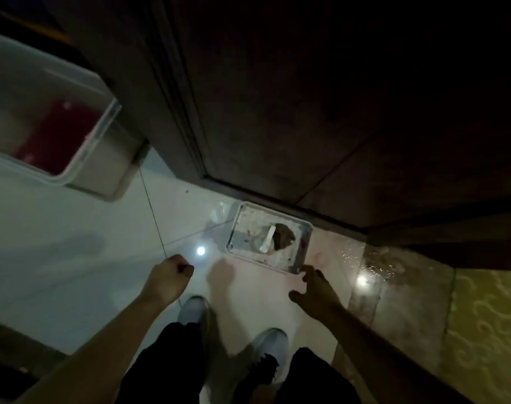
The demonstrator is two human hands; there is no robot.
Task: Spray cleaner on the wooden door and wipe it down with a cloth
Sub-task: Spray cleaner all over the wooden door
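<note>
text: none legible | labels/brands/numbers: none legible | tray (304,252) at 12 o'clock: only blurred marks, nothing readable | picture dark and soft

I count two hands of mine: my left hand (170,274), curled into a fist with nothing in it, and my right hand (314,290), fingers spread loosely. Two pale shoes, a left shoe (191,310) and a right shoe (273,344). One dark wooden door (321,97). One small tray (267,237) on the floor by the door's foot, and in it one brown cloth (285,237) and one white strip (267,239) I cannot identify. One large clear plastic box (48,112) at the left. Two bright spots of reflected light, one light spot (201,251) beside the tray and a second light spot (362,281) further right.
</note>
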